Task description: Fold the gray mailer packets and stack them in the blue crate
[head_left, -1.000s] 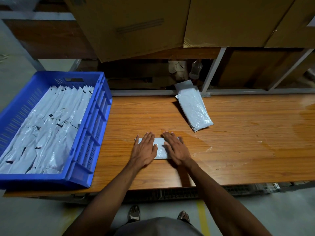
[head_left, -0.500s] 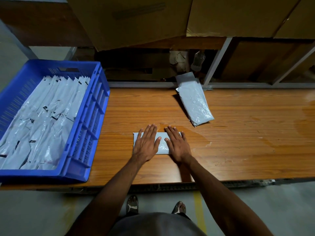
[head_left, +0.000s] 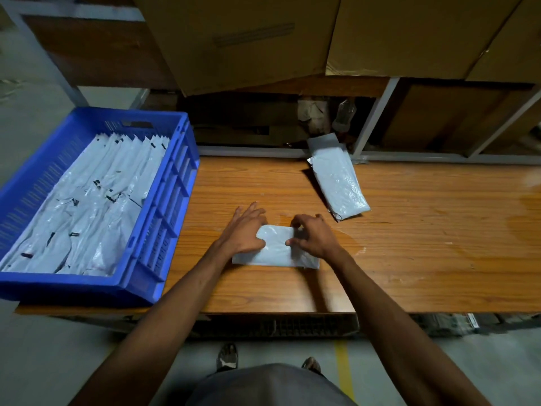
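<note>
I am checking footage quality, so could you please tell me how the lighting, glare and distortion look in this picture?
Head view: dim overall, with the shelf recess nearly black; soft glare patches on the wooden table at its right side; wide-angle bending curves the blue crate and table edges; the mailer packet under both hands stays readable, slightly soft.

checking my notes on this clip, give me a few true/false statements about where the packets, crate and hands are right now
1. The blue crate already holds gray packets. True.
2. Both hands are on the packet near the front of the table. True: the left hand rests on its left end, the right hand has fingers curled at its right part.
3. The spare packet stack lies inside the crate. False: it lies on the table, toward the back, right of the hands.
4. The crate sits to the person's right. False: it is at the left.
</note>
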Available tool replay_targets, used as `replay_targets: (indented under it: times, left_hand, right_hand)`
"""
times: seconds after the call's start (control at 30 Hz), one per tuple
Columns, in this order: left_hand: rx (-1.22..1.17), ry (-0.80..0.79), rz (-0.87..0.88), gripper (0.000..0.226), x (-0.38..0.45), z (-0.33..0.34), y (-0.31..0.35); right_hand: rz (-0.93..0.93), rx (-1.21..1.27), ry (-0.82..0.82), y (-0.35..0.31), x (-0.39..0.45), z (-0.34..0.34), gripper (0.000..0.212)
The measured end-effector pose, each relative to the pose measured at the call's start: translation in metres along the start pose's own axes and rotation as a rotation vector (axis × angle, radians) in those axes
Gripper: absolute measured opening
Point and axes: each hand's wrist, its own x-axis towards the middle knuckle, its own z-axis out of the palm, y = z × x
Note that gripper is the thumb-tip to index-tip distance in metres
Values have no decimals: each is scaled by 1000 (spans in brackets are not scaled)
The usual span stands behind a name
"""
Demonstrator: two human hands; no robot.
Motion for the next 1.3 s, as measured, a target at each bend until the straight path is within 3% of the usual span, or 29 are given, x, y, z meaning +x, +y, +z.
replay_targets:
  times: [0.1,0.2,0.37,0.43,0.5,0.6,0.77,0.93,1.3]
  left_hand:
    - [34,225,39,41,-9,-19,13]
    - [70,363,92,43,-26,-2,22]
    - [-142,183,101,49,-60,52,9]
    - [-285,142,62,45,-63,53,5]
    - [-340,205,21,42,-56,52,5]
    - [-221,269,-63,52,-30,57,10]
    - [-1,236,-148,65,-17,80,17]
    - [56,332,-129,56,-17,92,16]
    - [26,330,-131,56,-9,94,13]
  right_hand:
    - [-106,-80,166,-16,-4,-20,40]
    - [-150,-216,184,-21,-17,-10,47]
    - [-108,-80,16,-6,-55,34,34]
    - [-61,5,40,-3,-59,40,30]
    - [-59,36,124,-7,-53,43,28]
    - [-57,-43,202,-12,-34,53,40]
    - [49,-90,136,-14,-33,80,58]
    - [61,-85,192,-14,-33,87,56]
    - [74,-37,167,-10,-28,84,55]
